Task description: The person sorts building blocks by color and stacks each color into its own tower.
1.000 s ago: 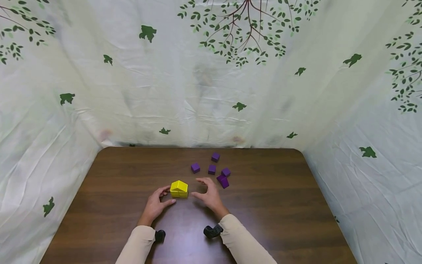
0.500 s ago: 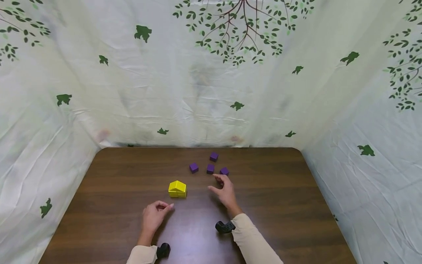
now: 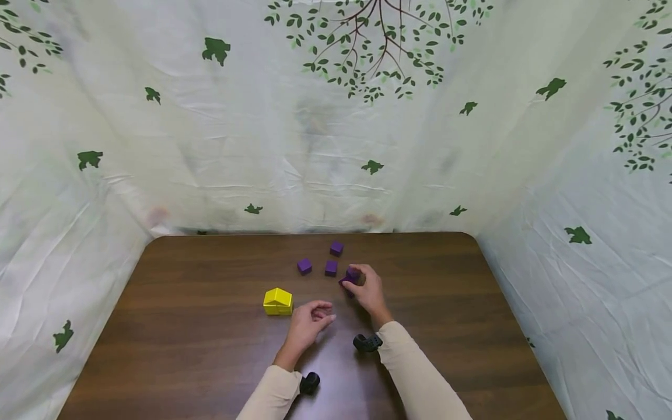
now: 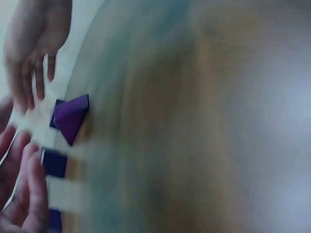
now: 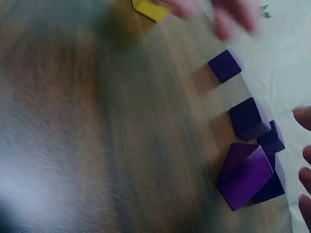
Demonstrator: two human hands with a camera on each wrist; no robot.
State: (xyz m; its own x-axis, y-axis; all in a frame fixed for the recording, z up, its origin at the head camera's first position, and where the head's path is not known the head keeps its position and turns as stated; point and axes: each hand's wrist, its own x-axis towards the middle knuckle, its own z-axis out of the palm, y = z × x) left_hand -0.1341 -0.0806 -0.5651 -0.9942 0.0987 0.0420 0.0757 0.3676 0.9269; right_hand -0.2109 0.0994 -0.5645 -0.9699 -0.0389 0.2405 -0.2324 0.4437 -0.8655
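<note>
A purple triangular block (image 5: 245, 179) lies against a purple cube (image 5: 273, 187) on the table. My right hand (image 3: 370, 291) is at this pair in the head view, thumb and fingers spread around them. Both wrist views show its fingers (image 5: 305, 170) apart from the triangular block, gripping nothing. My left hand (image 3: 305, 328) hovers in front of the purple blocks, its fingers loosely bent and holding nothing. Left of it stands a yellow house-shaped stack (image 3: 277, 301), a triangular block on top of a yellow base.
Three more purple cubes lie farther back: one at the left (image 3: 304, 266), one in the middle (image 3: 331, 268) and one nearest the rear edge (image 3: 336, 248). A white cloth with printed leaves (image 3: 315, 146) surrounds the brown wooden table (image 3: 184, 338).
My left hand has left the yellow stack and moved right, toward the purple blocks. The right hand has moved right and away to the purple triangular block. The yellow stack stays standing.
</note>
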